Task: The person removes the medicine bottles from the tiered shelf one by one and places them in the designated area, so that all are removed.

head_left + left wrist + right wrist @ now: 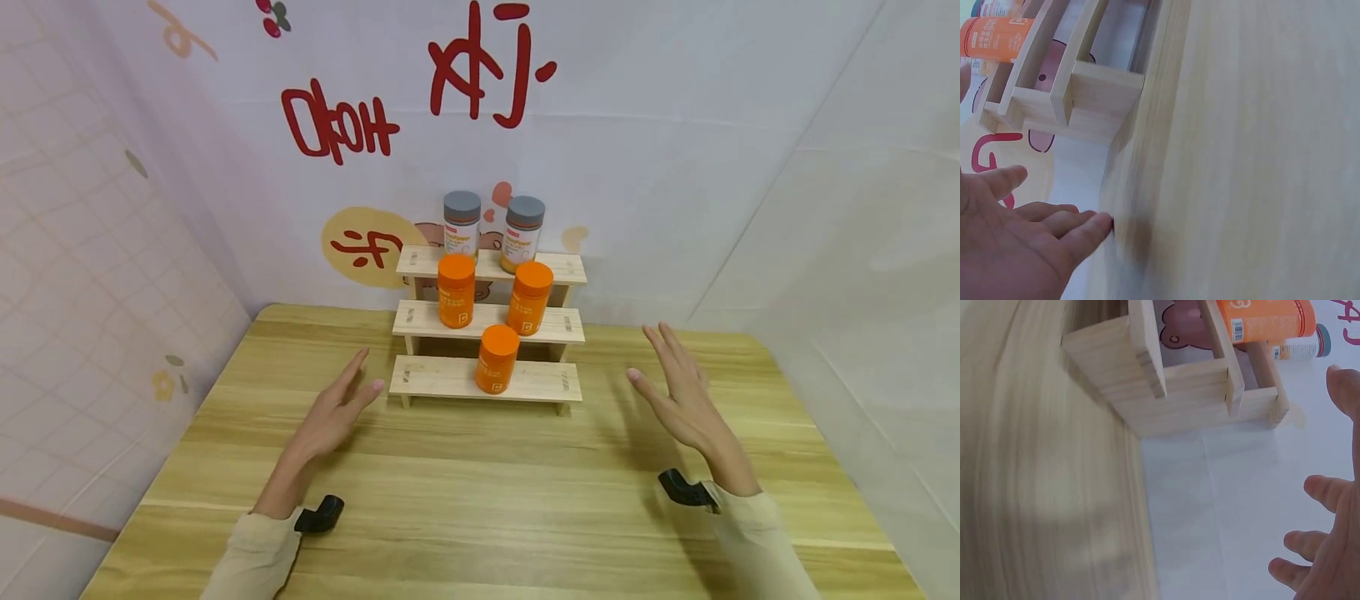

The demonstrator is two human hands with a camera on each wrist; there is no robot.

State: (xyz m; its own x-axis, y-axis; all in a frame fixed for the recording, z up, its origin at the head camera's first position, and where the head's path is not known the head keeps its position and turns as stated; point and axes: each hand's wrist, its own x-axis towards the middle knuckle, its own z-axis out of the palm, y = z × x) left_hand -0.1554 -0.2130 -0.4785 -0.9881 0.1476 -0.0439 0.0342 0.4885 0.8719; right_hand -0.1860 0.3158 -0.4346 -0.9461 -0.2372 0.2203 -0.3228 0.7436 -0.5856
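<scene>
A three-step wooden rack stands at the back of the table. On its top step are two jars with grey lids, a left one and a right one. Two orange jars, a left one and a right one, sit on the middle step, and one orange jar on the lowest. My left hand is held left of the rack, fingers extended, holding nothing. To the right of the rack, my right hand is apart from it, fingers spread and holding nothing.
The wooden table reaches back to a white printed wall sheet with red characters. More sheeting hangs at the left and right sides. Each wrist wears a black device, the left one and the right one.
</scene>
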